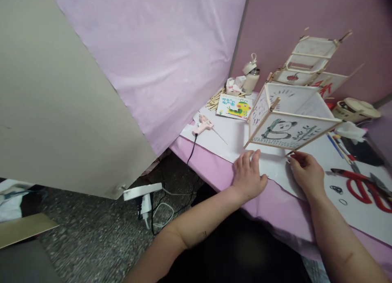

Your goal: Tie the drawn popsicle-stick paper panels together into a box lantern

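Note:
A box-shaped frame of thin wooden sticks with white panels point(284, 130) stands on the white table covering; a panda and bamboo are drawn on its front panel. My right hand point(306, 172) pinches the lower end of a stick at the frame's near corner. Just left of it, my left hand point(248, 174) rests at the table edge below the frame, fingers apart and holding nothing. A pink glue gun point(202, 125) lies to the left with its cord hanging over the edge. Behind the frame stands a taller stick structure point(309, 56) with white panels.
Red-handled scissors point(363, 187), pliers point(352, 174) and pens point(335, 146) lie at the right. Toward the back are a picture card point(235, 106), a bundle of sticks point(214, 100), a bottle point(251, 81) and a basket point(352, 110). A power strip point(142, 191) hangs at the lower left.

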`<state>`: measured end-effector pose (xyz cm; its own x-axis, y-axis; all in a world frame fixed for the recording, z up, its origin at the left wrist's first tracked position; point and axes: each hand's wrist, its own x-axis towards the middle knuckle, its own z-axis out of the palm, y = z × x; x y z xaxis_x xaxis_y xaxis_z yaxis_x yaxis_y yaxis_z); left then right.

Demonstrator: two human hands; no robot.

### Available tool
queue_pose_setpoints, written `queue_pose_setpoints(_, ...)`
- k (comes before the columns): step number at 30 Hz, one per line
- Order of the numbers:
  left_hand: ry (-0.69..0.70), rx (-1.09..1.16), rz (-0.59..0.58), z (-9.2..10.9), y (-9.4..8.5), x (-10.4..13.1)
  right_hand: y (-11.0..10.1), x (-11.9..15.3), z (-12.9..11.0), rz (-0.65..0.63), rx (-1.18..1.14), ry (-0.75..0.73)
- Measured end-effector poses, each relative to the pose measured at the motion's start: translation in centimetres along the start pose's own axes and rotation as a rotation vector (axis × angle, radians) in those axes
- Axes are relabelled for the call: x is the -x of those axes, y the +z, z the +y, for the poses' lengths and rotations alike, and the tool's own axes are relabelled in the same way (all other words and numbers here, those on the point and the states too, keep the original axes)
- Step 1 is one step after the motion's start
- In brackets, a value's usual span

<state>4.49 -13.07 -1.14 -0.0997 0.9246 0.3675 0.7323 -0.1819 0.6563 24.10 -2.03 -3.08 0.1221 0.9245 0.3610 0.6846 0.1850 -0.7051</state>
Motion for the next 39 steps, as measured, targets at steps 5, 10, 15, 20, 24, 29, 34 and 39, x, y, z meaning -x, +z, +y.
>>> queue_pose_setpoints(5,-0.015,0.027,-0.032,-0.1,0.0,-0.1,0.0,-0.1,0.3,0.014,0.004,0.005)
queue_pose_setpoints(10,-0.020,0.021,-0.030,-0.2,0.1,-0.1,0.1,-0.3,0.4,-0.016,-0.011,-0.005)
queue_pose_setpoints(15,0.016,0.026,-0.005,-0.4,0.4,-0.2,0.1,-0.4,0.2,0.002,-0.041,-0.024)
queue_pose_setpoints(20,0.017,0.094,0.045,-1.2,1.0,-0.5,0.2,-0.6,0.2,-0.002,-0.100,-0.049)
queue_pose_setpoints(24,0.034,0.140,0.100,-1.5,1.1,-0.9,0.2,-0.6,0.1,0.005,-0.181,-0.047)
queue_pose_setpoints(29,0.011,0.143,0.082,-1.3,0.8,-1.2,-1.5,-1.2,-2.2,0.223,-0.379,-0.104)
queue_pose_setpoints(34,0.018,0.103,0.076,-1.3,1.0,-1.3,-4.2,-4.1,-6.1,0.291,-0.557,-0.129)
queue_pose_setpoints(39,-0.001,0.081,0.057,-1.2,1.0,-1.2,-4.1,-8.1,-8.7,0.167,-0.655,-0.064)
